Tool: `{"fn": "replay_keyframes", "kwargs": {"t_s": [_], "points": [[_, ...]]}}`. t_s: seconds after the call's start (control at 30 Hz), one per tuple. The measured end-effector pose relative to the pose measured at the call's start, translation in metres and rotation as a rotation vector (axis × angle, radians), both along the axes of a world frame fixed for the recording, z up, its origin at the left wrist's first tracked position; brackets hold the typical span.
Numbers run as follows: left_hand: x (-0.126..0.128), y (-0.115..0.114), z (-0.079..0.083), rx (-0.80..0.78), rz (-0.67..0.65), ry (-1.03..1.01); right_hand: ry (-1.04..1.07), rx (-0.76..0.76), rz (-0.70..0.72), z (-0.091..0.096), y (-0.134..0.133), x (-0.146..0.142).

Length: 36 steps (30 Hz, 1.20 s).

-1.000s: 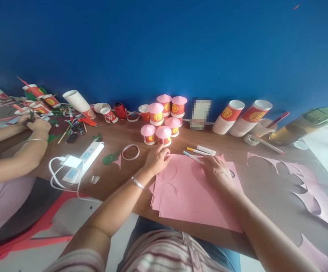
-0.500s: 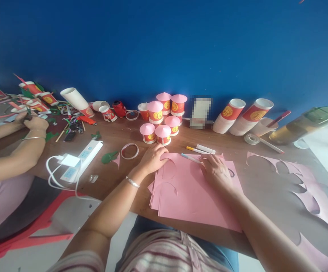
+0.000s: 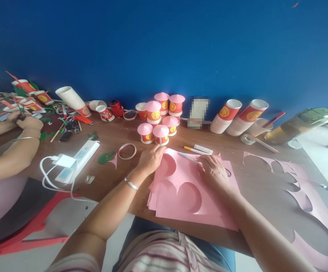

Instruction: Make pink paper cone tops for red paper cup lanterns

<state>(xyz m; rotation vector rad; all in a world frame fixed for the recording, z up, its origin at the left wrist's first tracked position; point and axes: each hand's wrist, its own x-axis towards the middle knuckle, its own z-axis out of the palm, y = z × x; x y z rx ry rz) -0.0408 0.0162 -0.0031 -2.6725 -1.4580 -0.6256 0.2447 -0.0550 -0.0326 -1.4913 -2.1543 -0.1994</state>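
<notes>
A stack of pink paper sheets [image 3: 209,211] lies before me on the table. Its top sheet has round cut-outs on the left, with shadowed pink paper showing through them. My left hand [image 3: 152,159] is closed on the sheet's upper left corner, fingertips pinched together. On the upper right part of the paper, my right hand [image 3: 213,172] is curled over scissors [image 3: 191,158]. Their narrow pale blades point left beyond the fingers, and a dark handle loop shows by the wrist side; the rest is hidden under the hand.
Several small red cups with pink cone roofs [image 3: 161,131] stand behind the paper. Pink paper scraps [image 3: 302,206] lie right. A power strip [image 3: 79,160] with a white charger is at left, where another person's hands [image 3: 29,122] work. Stacked cups [image 3: 226,115] and a bottle [image 3: 297,124] stand behind.
The cut-outs in the top sheet now show wide with shadow inside, where only thin arcs showed before. Both hands keep nearly the same place; the view has shifted slightly.
</notes>
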Motion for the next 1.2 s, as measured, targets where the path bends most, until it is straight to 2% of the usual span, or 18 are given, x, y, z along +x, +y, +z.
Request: {"fn": "replay_keyframes", "kwargs": {"t_s": [0.3, 0.47, 0.53, 0.67, 0.93, 1.07, 1.2], "points": [[-0.002, 0.003, -0.014, -0.141, 0.012, 0.041, -0.01, -0.076, 0.001, 0.006, -0.006, -0.001], [-0.001, 0.002, -0.02, -0.158, 0.021, 0.088, 0.026, -0.091, -0.008, 0.007, -0.01, -0.002], [-0.001, 0.002, -0.022, -0.149, 0.027, 0.087, 0.011, -0.054, -0.025, 0.006, -0.011, -0.003], [-0.002, -0.001, -0.022, -0.128, 0.05, 0.061, -0.039, 0.041, -0.014, 0.004, -0.012, -0.003], [-0.004, -0.005, -0.022, -0.155, 0.053, 0.008, -0.008, 0.006, 0.0, -0.001, -0.015, -0.004], [-0.006, -0.004, -0.025, -0.144, 0.051, -0.026, -0.021, 0.032, 0.035, 0.003, -0.016, -0.006], [-0.006, -0.004, -0.023, -0.175, 0.061, -0.027, -0.003, 0.042, 0.012, 0.008, -0.016, -0.008]]}}
